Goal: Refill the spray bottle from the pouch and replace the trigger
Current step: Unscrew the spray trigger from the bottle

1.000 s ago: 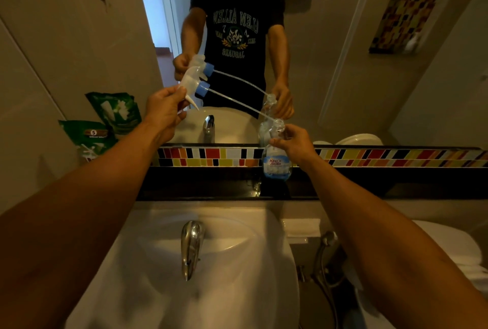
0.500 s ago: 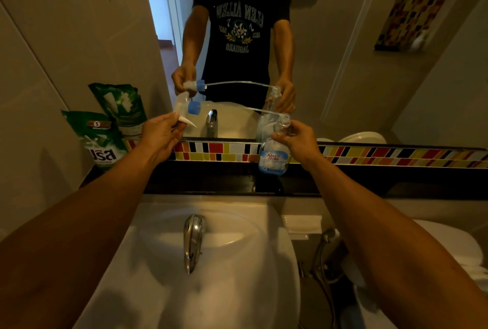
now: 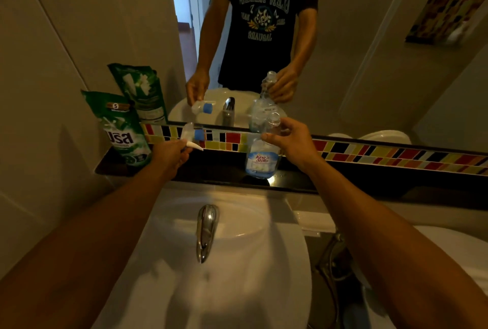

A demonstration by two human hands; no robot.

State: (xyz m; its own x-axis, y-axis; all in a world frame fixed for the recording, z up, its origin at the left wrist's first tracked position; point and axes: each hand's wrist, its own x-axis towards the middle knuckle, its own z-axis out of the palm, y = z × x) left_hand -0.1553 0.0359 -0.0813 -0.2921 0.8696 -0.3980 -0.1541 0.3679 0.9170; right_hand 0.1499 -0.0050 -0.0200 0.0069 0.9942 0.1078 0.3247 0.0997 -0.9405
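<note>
From the head camera I count one spray bottle (image 3: 261, 159), one trigger (image 3: 192, 136) and one green pouch (image 3: 124, 130); a second pouch shows only in the mirror (image 3: 369, 51). My left hand (image 3: 171, 153) is closed around the trigger, off the bottle, just left of it. My right hand (image 3: 291, 141) wraps the bottle's open neck, the bottle standing on the dark surface (image 3: 216, 167) beyond the sink (image 3: 264, 262). The pouch leans at far left.

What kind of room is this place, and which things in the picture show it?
Most likely a home bathroom. A white washbasin with a chrome tap sits below a wall mirror, and part of what looks like a toilet shows at the right.
</note>
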